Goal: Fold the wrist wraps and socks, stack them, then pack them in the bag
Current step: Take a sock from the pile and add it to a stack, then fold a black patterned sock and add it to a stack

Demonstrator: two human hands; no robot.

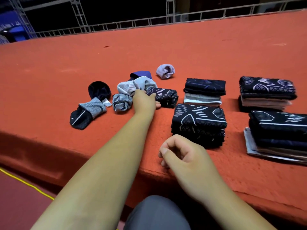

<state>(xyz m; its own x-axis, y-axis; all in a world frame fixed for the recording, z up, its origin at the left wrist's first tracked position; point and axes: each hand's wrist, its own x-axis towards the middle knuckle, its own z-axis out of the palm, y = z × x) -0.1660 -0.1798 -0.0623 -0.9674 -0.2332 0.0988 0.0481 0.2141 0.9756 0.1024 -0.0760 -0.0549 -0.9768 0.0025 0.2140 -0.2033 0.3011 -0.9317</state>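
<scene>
My left hand (144, 101) reaches into a heap of loose socks and grips a pale grey sock (132, 85) at the heap's middle; its fingers are hidden behind the hand. A small folded black patterned wrap (166, 96) lies just right of that hand. My right hand (182, 153) hovers near the front edge with fingers loosely curled, holding nothing. Folded stacks stand to the right: a black patterned stack (199, 123), a black-and-grey stack (204, 92), and two more (267, 92), (279, 133).
Loose socks lie on the orange carpeted platform (66, 67): a dark sock with a grey cuff (86, 113), a black one (99, 90), a striped one (122, 102), a blue one (141, 74) and a rolled lilac one (165, 71). A metal truss railing (149, 22) runs behind. My knee (157, 213) is below.
</scene>
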